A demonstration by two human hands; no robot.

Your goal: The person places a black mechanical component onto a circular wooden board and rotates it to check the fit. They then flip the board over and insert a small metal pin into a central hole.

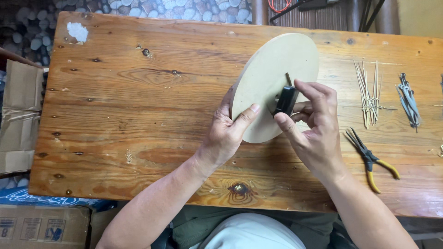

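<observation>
A pale round wooden disc (272, 74) is tilted up off the wooden table (138, 106). My left hand (228, 131) grips its lower left edge, thumb lying across the face. My right hand (311, 127) pinches a small black box-shaped mechanism (285, 100) against the middle of the disc, thumb below and fingers above. A thin shaft sticks up from the box.
To the right lie a bundle of thin wooden sticks (369, 94), a cluster of dark metal pieces (408, 99) and yellow-handled pliers (371, 159). Cardboard boxes (18, 115) stand left of the table and below its front left corner.
</observation>
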